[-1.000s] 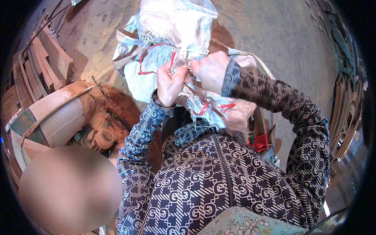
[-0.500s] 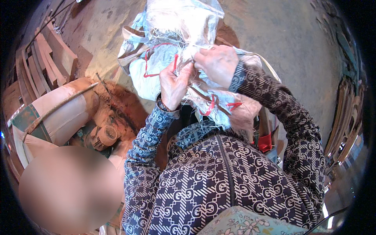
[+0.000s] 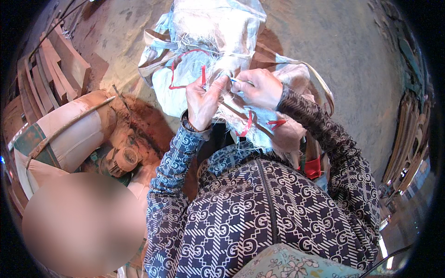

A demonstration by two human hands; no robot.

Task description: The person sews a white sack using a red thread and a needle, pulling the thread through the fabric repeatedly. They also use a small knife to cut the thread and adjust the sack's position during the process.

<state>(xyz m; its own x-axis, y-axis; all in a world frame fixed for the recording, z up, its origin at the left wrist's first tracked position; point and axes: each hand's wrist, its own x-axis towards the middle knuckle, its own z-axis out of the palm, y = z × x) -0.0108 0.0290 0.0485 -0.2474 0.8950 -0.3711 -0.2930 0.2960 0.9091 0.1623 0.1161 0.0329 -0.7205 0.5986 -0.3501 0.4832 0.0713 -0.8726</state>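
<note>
A large, frayed white woven sack [image 3: 218, 23] with tan straps and red cord stitched through it lies in front of me and across my lap. My left hand [image 3: 202, 103] pinches a fold of its cloth between thumb and fingers, just beside a red cord [image 3: 203, 74]. Close by on the right, my right hand [image 3: 260, 88] is closed on a thin white-and-blue piece [image 3: 236, 80], whose tip points at my left thumb. Too little of that piece shows to tell its kind. Loose threads hang from the cloth below both hands.
Wooden boards [image 3: 69, 62] are stacked at far left. Nearer stands a dusty machine with a motor [image 3: 125, 159] and a pale bulging bag [image 3: 79, 125], a stick across it. Curved wood pieces [image 3: 403, 139] lie along the right. A blurred round patch covers the lower left.
My right hand has drawn back slightly down from the cloth, and the thin white-and-blue piece now shows in its fingers. My left hand keeps its pinch, shifted slightly left.
</note>
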